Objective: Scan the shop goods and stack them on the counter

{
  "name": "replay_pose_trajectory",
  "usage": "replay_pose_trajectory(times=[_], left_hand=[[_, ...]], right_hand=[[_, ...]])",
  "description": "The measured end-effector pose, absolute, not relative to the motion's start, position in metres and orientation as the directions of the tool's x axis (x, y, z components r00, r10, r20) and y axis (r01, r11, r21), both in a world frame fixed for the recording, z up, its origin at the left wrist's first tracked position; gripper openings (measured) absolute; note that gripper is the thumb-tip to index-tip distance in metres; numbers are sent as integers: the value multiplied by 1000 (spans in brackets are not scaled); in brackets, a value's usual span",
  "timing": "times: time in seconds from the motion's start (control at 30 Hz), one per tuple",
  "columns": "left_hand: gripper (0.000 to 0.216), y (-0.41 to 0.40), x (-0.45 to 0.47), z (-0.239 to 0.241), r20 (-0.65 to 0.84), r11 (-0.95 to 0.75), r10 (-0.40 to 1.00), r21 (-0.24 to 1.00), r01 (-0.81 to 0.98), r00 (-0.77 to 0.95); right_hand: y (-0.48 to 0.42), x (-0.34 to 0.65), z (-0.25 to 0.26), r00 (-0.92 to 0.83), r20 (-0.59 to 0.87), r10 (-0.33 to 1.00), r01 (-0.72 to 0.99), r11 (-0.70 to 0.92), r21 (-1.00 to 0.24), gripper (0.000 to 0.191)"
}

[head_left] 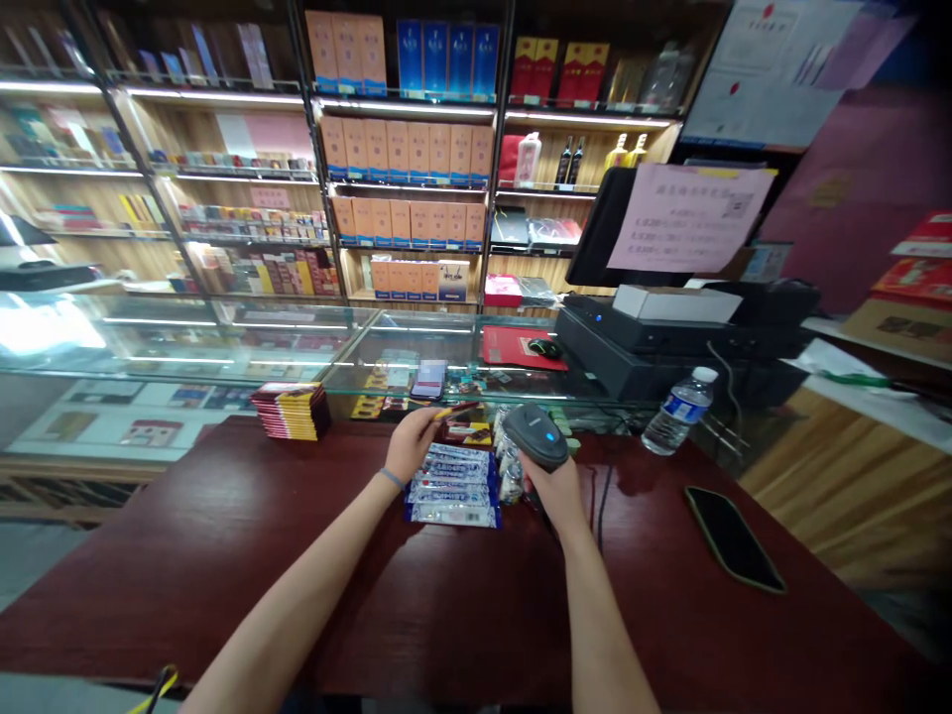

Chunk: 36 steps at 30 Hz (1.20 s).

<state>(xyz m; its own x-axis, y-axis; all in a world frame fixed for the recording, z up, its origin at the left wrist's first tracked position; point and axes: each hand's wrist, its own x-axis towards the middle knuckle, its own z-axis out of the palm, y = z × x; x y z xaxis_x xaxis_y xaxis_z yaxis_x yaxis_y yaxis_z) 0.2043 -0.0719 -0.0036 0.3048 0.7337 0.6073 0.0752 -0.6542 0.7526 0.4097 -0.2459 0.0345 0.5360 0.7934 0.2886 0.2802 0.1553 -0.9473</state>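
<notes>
Currently; left hand (409,444) pinching thin packet (458,410); right hand (556,490) gripping scanner (536,434); blue-white sachets (452,486) on table (297,526).

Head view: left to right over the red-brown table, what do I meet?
Stack of red-and-yellow packets, blue-and-white packets, handheld scanner in the right hand, water bottle, dark-screened phone.

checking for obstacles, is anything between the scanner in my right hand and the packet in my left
Nothing visible stands between the scanner in the right hand and the packet in the left hand; the sachets lie lower, on the table.
</notes>
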Motion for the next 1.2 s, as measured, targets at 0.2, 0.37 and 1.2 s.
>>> replay_pose_trajectory(times=[0.2, 0.37, 1.2], left_hand=[[28, -87, 157, -24, 261, -278, 960, 862, -425, -99], [33, -77, 130, -44, 21, -97, 992, 739, -667, -122], [35, -67, 127, -53, -89, -91, 980, 594, -799, -178]], right_hand=[[-241, 385, 28, 497, 304, 813, 264, 193, -945, 32], [-234, 359, 15, 403, 317, 859, 322, 191, -927, 31], [-230, 336, -3, 134, 242, 961, 469, 153, -870, 55]])
